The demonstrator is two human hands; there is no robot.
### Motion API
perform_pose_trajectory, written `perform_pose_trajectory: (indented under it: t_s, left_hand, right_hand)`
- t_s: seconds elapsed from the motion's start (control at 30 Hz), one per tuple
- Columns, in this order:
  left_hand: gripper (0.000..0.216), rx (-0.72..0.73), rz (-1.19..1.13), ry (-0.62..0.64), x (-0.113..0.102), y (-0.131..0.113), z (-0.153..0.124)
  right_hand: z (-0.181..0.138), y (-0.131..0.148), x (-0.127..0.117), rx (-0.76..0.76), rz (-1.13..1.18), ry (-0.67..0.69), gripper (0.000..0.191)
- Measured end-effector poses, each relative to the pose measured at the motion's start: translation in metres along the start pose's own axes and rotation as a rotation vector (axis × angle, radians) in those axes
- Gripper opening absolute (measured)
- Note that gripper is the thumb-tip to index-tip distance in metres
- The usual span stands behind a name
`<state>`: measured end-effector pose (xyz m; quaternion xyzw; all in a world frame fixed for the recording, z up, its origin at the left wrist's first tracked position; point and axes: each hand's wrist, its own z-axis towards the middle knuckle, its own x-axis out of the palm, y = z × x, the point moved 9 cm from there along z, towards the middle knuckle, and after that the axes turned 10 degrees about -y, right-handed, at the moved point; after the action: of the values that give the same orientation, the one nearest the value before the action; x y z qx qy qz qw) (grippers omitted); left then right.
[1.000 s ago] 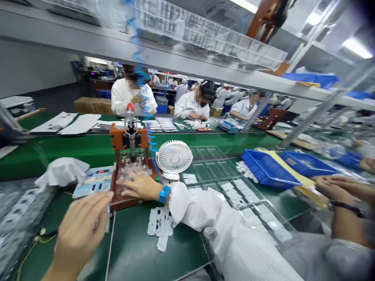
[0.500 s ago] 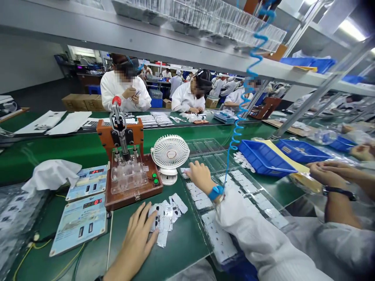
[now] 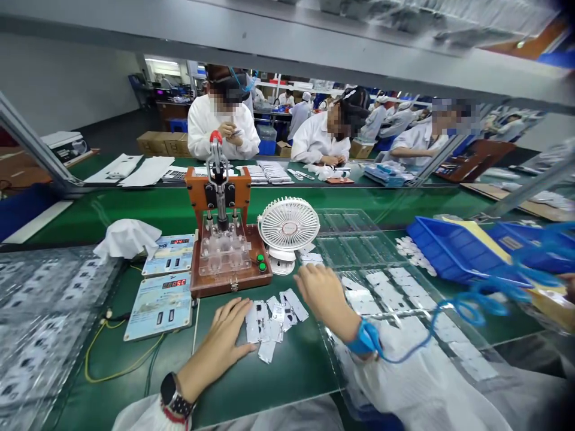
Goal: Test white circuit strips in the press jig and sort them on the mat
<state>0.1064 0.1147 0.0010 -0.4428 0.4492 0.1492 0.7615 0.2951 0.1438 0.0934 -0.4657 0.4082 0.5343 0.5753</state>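
White parts [image 3: 274,314] lie loose on the green mat [image 3: 296,371] under the flat, spread fingers of my left hand [image 3: 223,344]. My right hand [image 3: 324,293] curls; I cannot tell its grip. Risk: a sliding palm scatters pieces, and the blue wrist cord [image 3: 453,305] may snag the clear tray [image 3: 350,248].

White fan [image 3: 288,226] stands between cloth [image 3: 128,236] and blue bin [image 3: 450,250]

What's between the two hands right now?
Head view: a loose pile of small white flat parts on the green mat, lying between the left hand and the right hand.
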Motion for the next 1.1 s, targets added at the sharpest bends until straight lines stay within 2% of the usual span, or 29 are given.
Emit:
perform_pose_trajectory:
  t_s: [0.13, 0.3, 0.4, 0.57, 0.77, 0.83, 1.0, 1.1]
  left_hand:
    - [0.061, 0.057, -0.003, -0.069, -0.026, -0.008, 0.005]
    - [0.055, 0.103, 0.088, -0.32, -0.087, 0.002, 0.027]
    - [0.053, 0.103, 0.175, -0.319, -0.105, 0.012, 0.055]
    - [0.049, 0.006, 0.3, -0.194, -0.106, 0.031, 0.093]
    - [0.048, -0.007, 0.281, -0.053, -0.095, 0.031, 0.097]
    - [0.047, 0.003, 0.29, -0.03, -0.095, 0.027, 0.098]
    - [0.045, 0.022, 0.309, 0.051, -0.092, 0.022, 0.105]
    - [0.049, 0.022, 0.273, 0.071, -0.091, 0.024, 0.107]
  right_hand:
    - [-0.015, 0.044, -0.01, -0.166, 0.248, 0.06, 0.019]
    - [-0.001, 0.048, -0.01, -0.203, 0.333, 0.067, 0.019]
    - [0.007, 0.048, -0.007, -0.245, 0.396, 0.058, 0.02]
    - [0.016, 0.055, -0.01, -0.3, 0.486, 0.029, 0.02]
    - [0.04, 0.06, -0.041, -0.313, 0.663, -0.127, 0.018]
    - [0.054, 0.061, -0.059, -0.31, 0.78, -0.241, 0.018]
    - [0.102, 0.052, -0.12, -0.235, 1.061, -0.687, 0.017]
    - [0.143, 0.057, -0.15, -0.207, 1.201, -0.779, 0.015]
